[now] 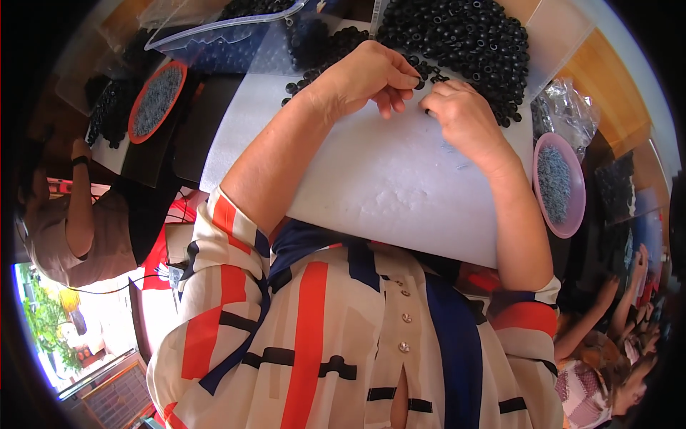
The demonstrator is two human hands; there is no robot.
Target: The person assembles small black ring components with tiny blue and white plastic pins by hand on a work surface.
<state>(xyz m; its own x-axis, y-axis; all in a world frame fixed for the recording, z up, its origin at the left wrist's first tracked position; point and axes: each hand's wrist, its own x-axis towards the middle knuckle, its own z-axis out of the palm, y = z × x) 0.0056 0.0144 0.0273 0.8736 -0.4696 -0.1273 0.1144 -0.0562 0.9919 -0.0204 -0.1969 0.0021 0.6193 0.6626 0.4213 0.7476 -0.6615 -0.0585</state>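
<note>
Many black pieces (454, 43) lie heaped at the white board's (343, 179) far end; the left hand (382, 77) pinches one, the right hand (459, 113) curls over another; slack fingertips could drop either.

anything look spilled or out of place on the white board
A few small blue-grey pieces lie loose on the white board near the right hand, apart from the similar ones in the pink bowl; they may be spilled.
</note>
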